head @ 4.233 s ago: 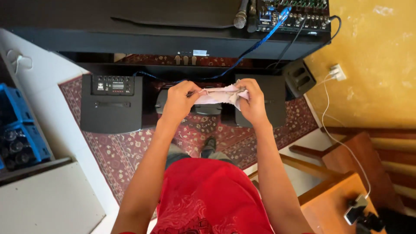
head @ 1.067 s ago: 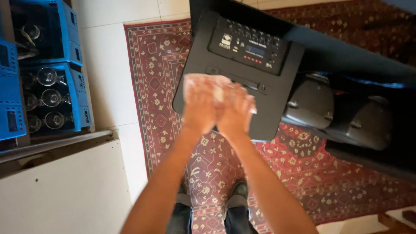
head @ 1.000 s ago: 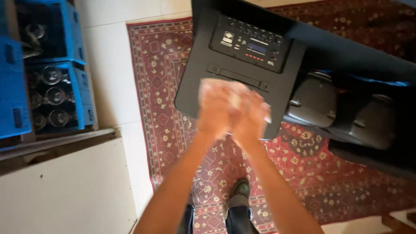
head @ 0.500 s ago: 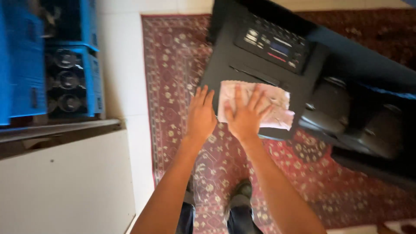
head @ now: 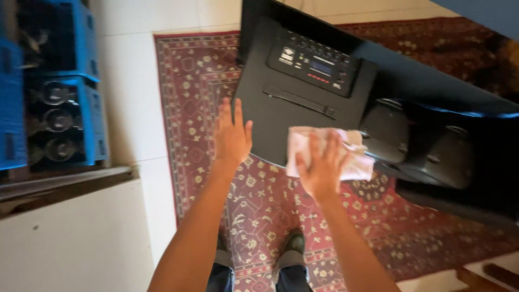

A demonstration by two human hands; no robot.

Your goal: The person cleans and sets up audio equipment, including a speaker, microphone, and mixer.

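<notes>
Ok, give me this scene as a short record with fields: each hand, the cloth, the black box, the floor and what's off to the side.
left hand: flat on the near left edge of the black speaker box, fingers spread
right hand: palm down, pressing the pink cloth
pink cloth: crumpled, on the box's near right corner
black speaker box: top bears a control panel and slot handle
floor: red patterned rug
side: blue crates holding glass jars

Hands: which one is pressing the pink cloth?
The right hand, spread flat on the pink cloth at the black speaker's near edge. The left hand rests bare on the speaker's corner, clear of the cloth.
</notes>
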